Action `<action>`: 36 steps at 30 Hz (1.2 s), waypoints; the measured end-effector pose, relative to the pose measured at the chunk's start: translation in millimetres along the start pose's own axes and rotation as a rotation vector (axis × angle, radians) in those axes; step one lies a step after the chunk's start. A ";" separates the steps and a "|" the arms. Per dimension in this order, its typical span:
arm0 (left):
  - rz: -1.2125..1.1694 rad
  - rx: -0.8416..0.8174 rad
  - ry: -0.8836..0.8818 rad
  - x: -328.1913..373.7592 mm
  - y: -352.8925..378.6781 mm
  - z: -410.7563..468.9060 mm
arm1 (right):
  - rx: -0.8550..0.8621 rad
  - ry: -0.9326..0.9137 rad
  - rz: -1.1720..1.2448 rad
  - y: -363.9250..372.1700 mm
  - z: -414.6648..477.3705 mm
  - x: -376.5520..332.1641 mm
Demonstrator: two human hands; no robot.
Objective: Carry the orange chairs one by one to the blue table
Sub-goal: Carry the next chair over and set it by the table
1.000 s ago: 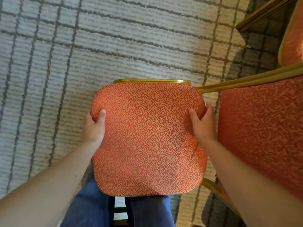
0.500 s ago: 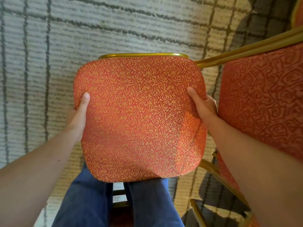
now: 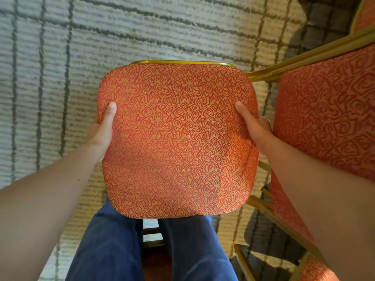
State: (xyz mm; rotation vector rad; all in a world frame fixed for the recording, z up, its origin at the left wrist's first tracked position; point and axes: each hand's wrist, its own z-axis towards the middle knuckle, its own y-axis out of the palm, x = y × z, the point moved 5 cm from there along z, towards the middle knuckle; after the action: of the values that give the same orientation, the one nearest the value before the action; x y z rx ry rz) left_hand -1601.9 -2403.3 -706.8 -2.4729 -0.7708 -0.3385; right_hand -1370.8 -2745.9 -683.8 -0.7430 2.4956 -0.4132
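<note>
You are holding one orange chair (image 3: 176, 138) by its seat, up in front of you, above your legs and over the carpet (image 3: 50, 78). Its gold frame (image 3: 182, 62) is peeking out along the far edge.

Your left hand (image 3: 102, 130) is gripping the left side of the seat. The thumb is lying flat on the cloth, and the other fingers are going under the edge, where they are hiding. Your right hand (image 3: 255, 128) is doing the same on the right side, with the thumb on top and the rest tucked under. Both arms are reaching forward, one on each side of the seat.

Your right hand is sitting in the gap between this chair and a second orange chair (image 3: 328, 110), which is standing just beside it on your right. So you are seeing two chairs for sure, and two hands. Your blue trousers (image 3: 113, 246) are showing below the seat.

A second ago the seat was lower in the view and looked smaller. Your hands are keeping the same hold.
</note>
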 end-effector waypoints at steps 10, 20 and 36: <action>0.070 0.036 0.180 125.0 -62.9 -116.8 | 0.065 -0.132 -0.008 -49.0 -116.5 -100.2; 0.006 -0.035 0.280 221.4 -148.7 -249.4 | 0.043 -0.257 0.014 -103.3 -263.5 -185.1; 0.050 -0.062 0.381 325.5 -230.8 -219.8 | 0.016 -0.245 0.147 -36.5 -301.3 -270.2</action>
State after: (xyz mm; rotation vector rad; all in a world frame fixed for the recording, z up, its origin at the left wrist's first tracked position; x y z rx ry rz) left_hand -1492.1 -2214.1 -307.2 -2.3741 -0.5434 -0.7958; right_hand -1322.0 -2576.9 -317.4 -0.5621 2.2942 -0.2714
